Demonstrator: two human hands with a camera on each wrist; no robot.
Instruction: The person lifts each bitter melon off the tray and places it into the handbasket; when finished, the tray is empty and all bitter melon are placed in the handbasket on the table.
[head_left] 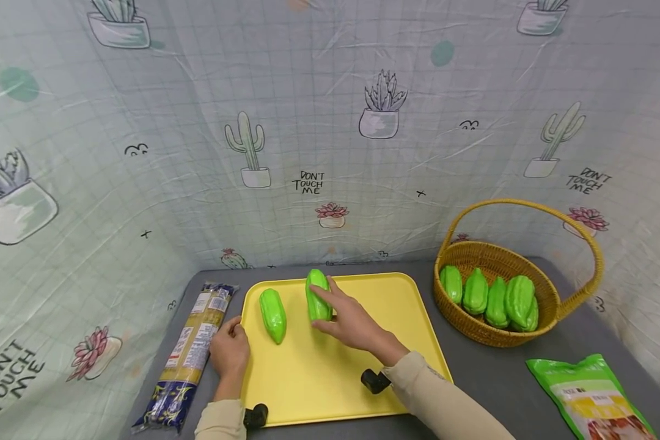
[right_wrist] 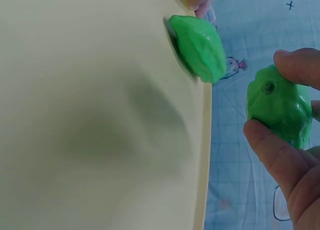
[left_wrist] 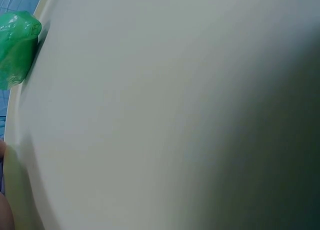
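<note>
My right hand (head_left: 349, 315) pinches a green ribbed gourd (head_left: 317, 294) between thumb and fingers, over the back middle of the yellow tray (head_left: 330, 379). In the right wrist view this gourd (right_wrist: 280, 108) shows a small round hollow at one end, and a shadow falls on the tray. A second green gourd (head_left: 274, 315) lies on the tray's left side, its pointed end toward me. At the left rim, my left hand (head_left: 231, 349) grips the tray edge with curled fingers. Only bits of its fingers show in the left wrist view.
A wicker basket (head_left: 475, 333) with a tall handle stands at the right, with several green gourds (head_left: 475, 292) inside. Front right lies a green and yellow bag (head_left: 591, 397). A long pack of noodles (head_left: 189, 354) lies left of the tray. A printed curtain (head_left: 330, 153) hangs behind.
</note>
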